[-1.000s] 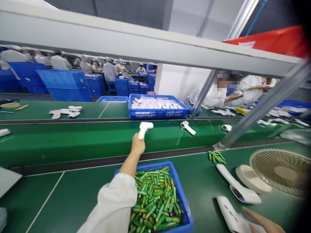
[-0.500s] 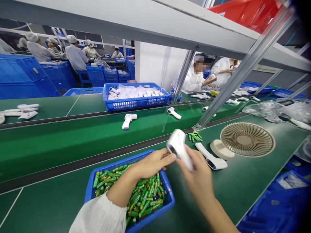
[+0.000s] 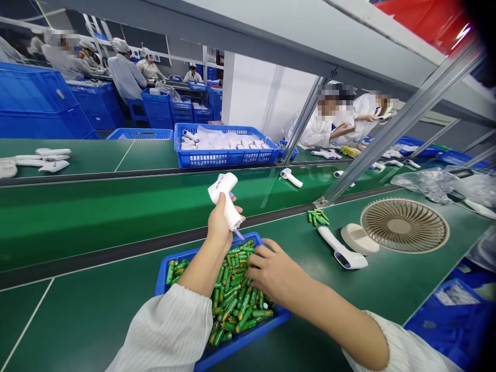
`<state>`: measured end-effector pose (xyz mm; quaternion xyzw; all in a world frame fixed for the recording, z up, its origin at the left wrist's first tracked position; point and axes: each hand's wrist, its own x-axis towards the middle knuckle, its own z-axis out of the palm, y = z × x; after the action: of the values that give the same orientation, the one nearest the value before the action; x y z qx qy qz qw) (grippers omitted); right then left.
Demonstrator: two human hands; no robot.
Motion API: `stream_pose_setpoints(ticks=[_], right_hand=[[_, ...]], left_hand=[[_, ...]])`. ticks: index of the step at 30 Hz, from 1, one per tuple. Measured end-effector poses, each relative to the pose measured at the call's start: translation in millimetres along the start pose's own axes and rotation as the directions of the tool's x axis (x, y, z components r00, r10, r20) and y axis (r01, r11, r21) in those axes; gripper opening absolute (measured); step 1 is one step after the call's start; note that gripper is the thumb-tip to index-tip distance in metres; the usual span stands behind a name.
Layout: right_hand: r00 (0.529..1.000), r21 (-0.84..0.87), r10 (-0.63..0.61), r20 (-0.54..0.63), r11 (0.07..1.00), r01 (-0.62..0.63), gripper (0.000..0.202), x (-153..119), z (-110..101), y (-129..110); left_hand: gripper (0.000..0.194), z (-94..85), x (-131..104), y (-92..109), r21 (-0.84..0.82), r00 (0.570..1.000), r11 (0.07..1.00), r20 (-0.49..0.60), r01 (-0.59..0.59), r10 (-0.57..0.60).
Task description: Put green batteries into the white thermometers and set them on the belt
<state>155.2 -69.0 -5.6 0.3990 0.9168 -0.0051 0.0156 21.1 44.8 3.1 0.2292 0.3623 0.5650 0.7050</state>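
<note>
My left hand (image 3: 219, 222) is closed around the grip of a white infrared thermometer (image 3: 225, 192), holding it above the far end of the battery bin. A purple flap (image 3: 238, 234) hangs from the bottom of the grip. Below is a blue bin (image 3: 253, 338) full of green AA-type batteries (image 3: 236, 305). My right hand (image 3: 273, 271) reaches over the bin's right side with bent fingers apart, their tips among the batteries; nothing shows in its grasp. A second thermometer (image 3: 343, 250) lies on the bench to the right, near a small pile of batteries (image 3: 318, 217).
A beige round fan (image 3: 405, 226) occupies the right of the bench. Beyond runs a green conveyor (image 3: 96, 209) carrying a thermometer (image 3: 291, 177). A blue basket (image 3: 228, 157) of thermometers stands behind it. A metal post (image 3: 387, 124) slants up to a shelf overhead. Co-workers sit across the line.
My right hand has let go of a thermometer and moved left and down to the batteries. My left hand has moved up and left and now holds a thermometer. The view has shifted slightly.
</note>
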Motion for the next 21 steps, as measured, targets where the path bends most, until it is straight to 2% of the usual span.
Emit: stream_pose_setpoints(ticks=[3,5,6,8,10,12,13,16,17,19,20,21], right_hand=[[0.995,-0.037,-0.083,0.048,0.996,0.085,0.011,7.5,3.3,0.0],[0.996,-0.009,-0.089,0.021,0.996,0.089,0.011,8.0,2.9,1.2],[0.998,0.044,-0.055,-0.026,0.997,0.056,0.013,7.7,1.9,2.2],[0.976,0.258,0.122,-0.181,0.964,-0.073,0.02,8.0,-1.5,4.4],[0.87,0.547,0.386,-0.306,0.819,-0.171,0.025,11.4,-5.1,5.9],[0.755,0.761,0.58,-0.306,0.625,-0.171,0.025,17.5,-6.8,5.9],[0.73,0.827,0.627,-0.271,0.54,-0.157,0.025,21.0,-6.4,5.6],[0.747,0.939,0.651,-0.135,0.324,-0.113,0.027,29.3,-1.6,5.5],[0.734,0.962,0.668,-0.123,0.261,-0.077,0.028,30.8,0.6,6.5],[0.652,0.985,0.745,-0.141,0.172,0.016,0.032,32.1,4.1,10.1],[0.6,0.987,0.786,-0.153,0.154,0.05,0.034,32.2,5.1,12.2],[0.567,0.987,0.809,-0.155,0.145,0.063,0.035,32.1,5.5,13.9]], left_hand=[[0.039,-0.6,0.8,-0.9,-0.038,0.999,0.999,0.033,0.039,-0.038],[0.039,-1.2,1.3,-1.6,-0.048,0.998,0.998,0.047,0.051,-0.049],[0.039,-1.5,1.4,-2.0,-0.05,0.997,0.997,0.057,0.059,-0.056],[0.04,-1.6,1.3,-3.1,-0.049,0.994,0.996,0.085,0.072,-0.068],[0.042,-1.4,1.3,-4.4,-0.044,0.991,0.997,0.112,0.071,-0.066],[0.042,-1.5,2.1,-5.9,-0.048,0.991,0.997,0.127,0.052,-0.045],[0.042,-1.8,2.9,-6.7,-0.055,0.991,0.998,0.133,0.041,-0.033],[0.045,-3.8,5.3,-8.2,-0.075,0.989,0.997,0.149,0.01,0.001],[0.047,-4.7,5.8,-8.4,-0.066,0.988,0.998,0.153,-0.008,0.018],[0.051,-6.3,5.5,-7.9,-0.015,0.984,0.997,0.165,-0.072,0.074],[0.053,-7.0,4.9,-7.4,0.021,0.978,0.993,0.178,-0.114,0.109],[0.053,-7.5,4.1,-6.8,0.061,0.97,0.986,0.198,-0.157,0.142]])
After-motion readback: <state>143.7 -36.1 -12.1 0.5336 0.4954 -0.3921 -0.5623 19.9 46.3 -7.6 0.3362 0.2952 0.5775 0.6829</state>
